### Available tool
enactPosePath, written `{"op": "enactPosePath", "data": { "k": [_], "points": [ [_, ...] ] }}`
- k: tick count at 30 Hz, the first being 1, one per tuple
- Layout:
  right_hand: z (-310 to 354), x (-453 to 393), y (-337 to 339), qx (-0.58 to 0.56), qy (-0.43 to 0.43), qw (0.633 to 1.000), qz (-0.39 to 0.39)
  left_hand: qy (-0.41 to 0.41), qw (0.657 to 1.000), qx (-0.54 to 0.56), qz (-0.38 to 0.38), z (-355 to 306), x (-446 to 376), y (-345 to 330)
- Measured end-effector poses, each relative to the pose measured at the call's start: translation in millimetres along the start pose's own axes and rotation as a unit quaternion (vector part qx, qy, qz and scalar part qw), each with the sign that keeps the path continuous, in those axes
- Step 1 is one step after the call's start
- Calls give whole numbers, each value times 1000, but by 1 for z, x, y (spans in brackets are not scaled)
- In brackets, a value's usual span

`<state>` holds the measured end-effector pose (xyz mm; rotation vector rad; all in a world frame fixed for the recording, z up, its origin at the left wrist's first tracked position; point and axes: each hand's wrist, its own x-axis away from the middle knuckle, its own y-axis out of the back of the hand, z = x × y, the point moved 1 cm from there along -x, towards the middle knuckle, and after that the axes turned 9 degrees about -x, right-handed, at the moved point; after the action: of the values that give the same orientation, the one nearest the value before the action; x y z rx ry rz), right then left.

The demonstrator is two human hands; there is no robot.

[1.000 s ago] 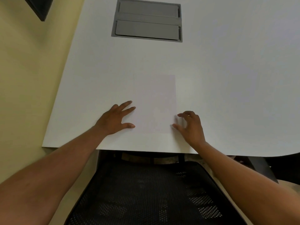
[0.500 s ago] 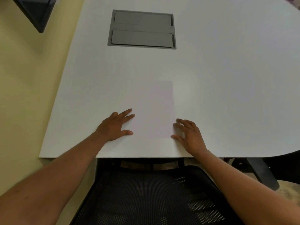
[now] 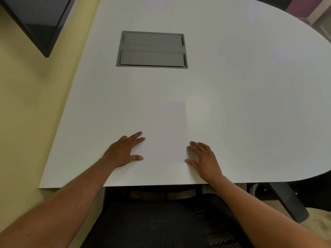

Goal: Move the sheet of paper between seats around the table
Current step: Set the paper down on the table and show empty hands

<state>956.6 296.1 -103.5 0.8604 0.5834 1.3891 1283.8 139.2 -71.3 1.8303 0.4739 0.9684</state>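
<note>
A white sheet of paper (image 3: 168, 133) lies flat on the white table (image 3: 232, 104), close to the near edge and in front of a black mesh chair (image 3: 161, 221). My left hand (image 3: 123, 151) rests flat at the sheet's left edge, fingers spread, fingertips touching the paper. On the other side my right hand (image 3: 202, 158) lies flat at the lower right corner, fingers apart. Neither hand grips the sheet.
A grey cable hatch with two lids (image 3: 152, 49) is set into the table further back. A yellow wall (image 3: 26, 104) runs along the left, with a dark screen (image 3: 35, 20) at top left. A black chair base (image 3: 283, 199) stands at the right under the table's curved edge.
The view has tilted up, so paper and hands sit lower in frame. My right hand's fingers have flattened from a curled pose onto the table at the sheet's corner. The paper stays put.
</note>
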Motion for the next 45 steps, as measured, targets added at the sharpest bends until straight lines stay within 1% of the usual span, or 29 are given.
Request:
{"op": "enactPosePath", "data": {
  "k": [3, 5, 7, 9, 11, 13, 14, 16, 17, 19, 23, 25, 26, 28, 29, 31, 32, 34, 35, 37, 38, 39, 40, 41, 42, 43, 44, 45],
  "points": [
    [0, 0, 0, -2, 0, 1000, 2, 4, 1000, 1, 4, -1, 0, 0],
    [3, 0, 1, -7, 3, 1000, 6, 0, 1000, 21, 7, 2, 0, -1],
    [11, 3, 10, -38, -14, 999, 5, -7, 999, 49, -18, 0, 4, 3],
    [23, 1, 22, -74, -27, 997, -19, 4, 996, 65, -55, -3, 11, 10],
    [34, -5, 36, -59, 2, 997, -47, 6, 994, 46, -102, -12, 15, 24],
    [49, -12, 60, -4, 58, 995, -79, -16, 983, -14, -182, -26, 21, 50],
    [52, -21, 63, 16, 75, 993, -89, -18, 979, -35, -202, -27, 18, 55],
    [68, -29, 92, 64, 108, 986, -113, -28, 964, -84, -250, -40, 16, 81],
    [72, -37, 96, 81, 118, 982, -119, -23, 961, -96, -259, -42, 11, 88],
    [85, -37, 126, 122, 131, 973, -143, -30, 944, -138, -298, -62, 7, 116],
    [101, -39, 160, 136, 135, 966, -171, -17, 923, -183, -338, -88, -2, 152],
    [104, -30, 187, 152, 133, 962, -186, -19, 908, -194, -371, -112, -7, 173],
    [108, -30, 188, 149, 137, 961, -190, -8, 909, -192, -371, -113, -8, 176],
    [105, -18, 219, 172, 139, 952, -211, -22, 893, -199, -402, -142, -12, 197],
    [107, -19, 221, 172, 142, 952, -211, -20, 894, -195, -403, -145, -12, 200],
    [99, -5, 254, 200, 135, 942, -232, -52, 879, -186, -435, -180, -14, 222],
    [101, -8, 256, 199, 132, 943, -234, -53, 881, -176, -436, -184, -14, 225],
    [90, 7, 288, 210, 110, 938, -254, -84, 869, -173, -456, -225, -18, 245],
    [93, 4, 290, 207, 104, 938, -259, -87, 869, -172, -455, -229, -18, 248],
    [73, 24, 321, 215, 83, 931, -283, -116, 854, -180, -474, -282, -23, 259],
    [75, 23, 323, 213, 82, 929, -291, -118, 853, -184, -474, -286, -24, 261],
    [57, 36, 338, 210, 74, 928, -299, -131, 843, -188, -488, -318, -26, 264],
    [44, 50, 353, 214, 67, 924, -309, -138, 840, -190, -489, -345, -30, 266],
    [45, 50, 355, 213, 69, 921, -318, -137, 838, -194, -491, -347, -31, 268],
    [23, 66, 370, 213, 62, 921, -321, -146, 831, -196, -500, -380, -31, 267],
    [6, 82, 383, 218, 58, 917, -330, -151, 833, -195, -496, -406, -36, 263],
    [6, 84, 385, 214, 59, 913, -342, -151, 833, -202, -492, -406, -36, 262],
    [-20, 103, 401, 210, 51, 913, -346, -157, 827, -205, -500, -439, -36, 257]
  ]
}}
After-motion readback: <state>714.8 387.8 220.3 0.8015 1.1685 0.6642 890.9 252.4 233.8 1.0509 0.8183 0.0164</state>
